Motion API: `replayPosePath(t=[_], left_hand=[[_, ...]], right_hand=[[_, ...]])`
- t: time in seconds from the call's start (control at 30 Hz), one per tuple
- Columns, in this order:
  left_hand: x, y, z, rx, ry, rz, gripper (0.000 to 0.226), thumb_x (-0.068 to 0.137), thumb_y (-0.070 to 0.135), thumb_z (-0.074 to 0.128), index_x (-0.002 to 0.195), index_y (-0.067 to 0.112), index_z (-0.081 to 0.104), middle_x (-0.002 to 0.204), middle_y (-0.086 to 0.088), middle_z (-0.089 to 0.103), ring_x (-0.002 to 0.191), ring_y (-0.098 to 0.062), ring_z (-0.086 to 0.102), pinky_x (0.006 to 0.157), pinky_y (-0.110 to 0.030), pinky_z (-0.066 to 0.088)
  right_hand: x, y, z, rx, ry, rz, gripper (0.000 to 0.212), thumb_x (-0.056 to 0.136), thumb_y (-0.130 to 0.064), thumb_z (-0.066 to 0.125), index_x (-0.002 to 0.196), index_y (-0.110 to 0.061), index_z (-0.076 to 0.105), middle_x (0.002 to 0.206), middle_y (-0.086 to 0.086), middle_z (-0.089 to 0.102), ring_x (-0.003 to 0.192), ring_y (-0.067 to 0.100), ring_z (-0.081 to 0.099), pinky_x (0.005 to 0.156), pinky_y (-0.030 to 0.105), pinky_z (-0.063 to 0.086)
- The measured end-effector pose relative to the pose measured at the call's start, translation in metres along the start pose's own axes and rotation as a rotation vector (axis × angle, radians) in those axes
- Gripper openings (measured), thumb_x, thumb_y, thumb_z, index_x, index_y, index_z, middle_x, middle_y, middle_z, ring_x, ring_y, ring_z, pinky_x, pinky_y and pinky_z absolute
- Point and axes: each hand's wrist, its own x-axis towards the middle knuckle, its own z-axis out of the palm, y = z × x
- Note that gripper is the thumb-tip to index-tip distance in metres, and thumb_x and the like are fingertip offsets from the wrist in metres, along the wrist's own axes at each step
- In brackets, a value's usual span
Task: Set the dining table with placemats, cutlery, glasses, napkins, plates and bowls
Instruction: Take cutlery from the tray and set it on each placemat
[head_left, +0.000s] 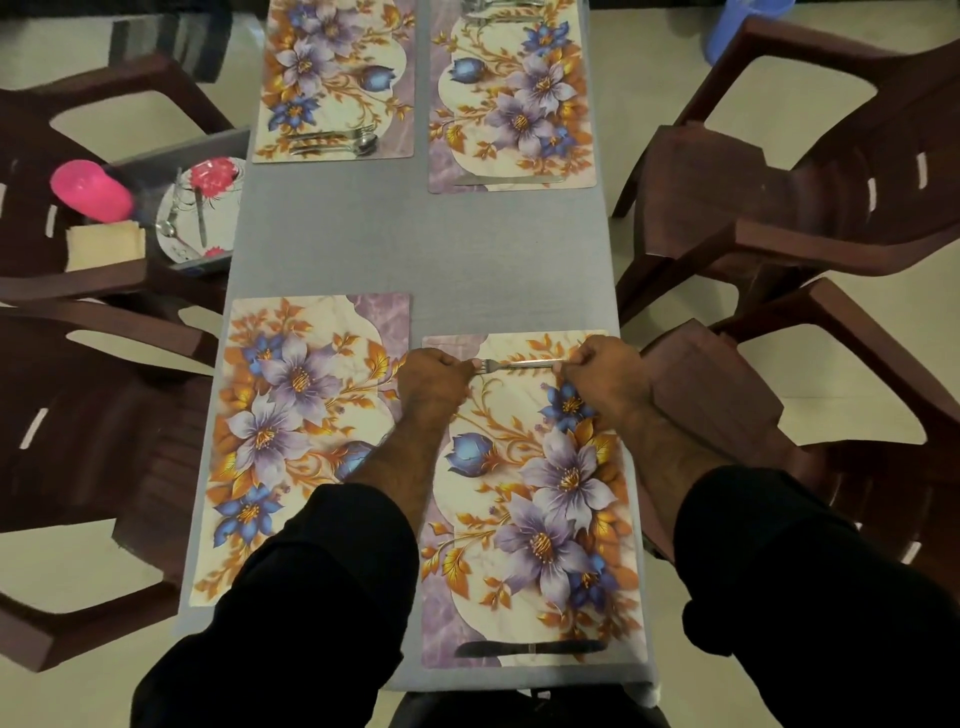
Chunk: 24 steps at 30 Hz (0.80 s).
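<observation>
The desk (332, 228), long and covered in grey cloth, carries four floral placemats. One lies at eleven o'clock (335, 78) and one at one o'clock (511, 98), both at the far end. The other two lie at the near end, at seven o'clock (291, 441) and at five o'clock (530, 519), leaving bare cloth across the middle.

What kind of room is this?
Probably a home dining area: a long grey-clothed table carries floral placemats, dark brown plastic armchairs flank it, and both hands set down a metal fork.
</observation>
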Motion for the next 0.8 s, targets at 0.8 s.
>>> replayPosePath(t=[0.8], left_hand=[[-0.086,0.045,-0.028,-0.604,-0.552,0.093,0.016,0.105,0.016,0.066,0.104,0.002,0.071,0.085,-0.013,0.075,0.066,-0.017,0.068,0.056,-0.024,0.052]], right_hand=[[-0.026,-0.064,-0.029,1.532,-0.175,0.347,0.065,0.106,-0.064,0.036,0.078,-0.012,0.064,0.072,0.007,0.058,0.06,0.016,0.048,0.056,0.03,0.037]])
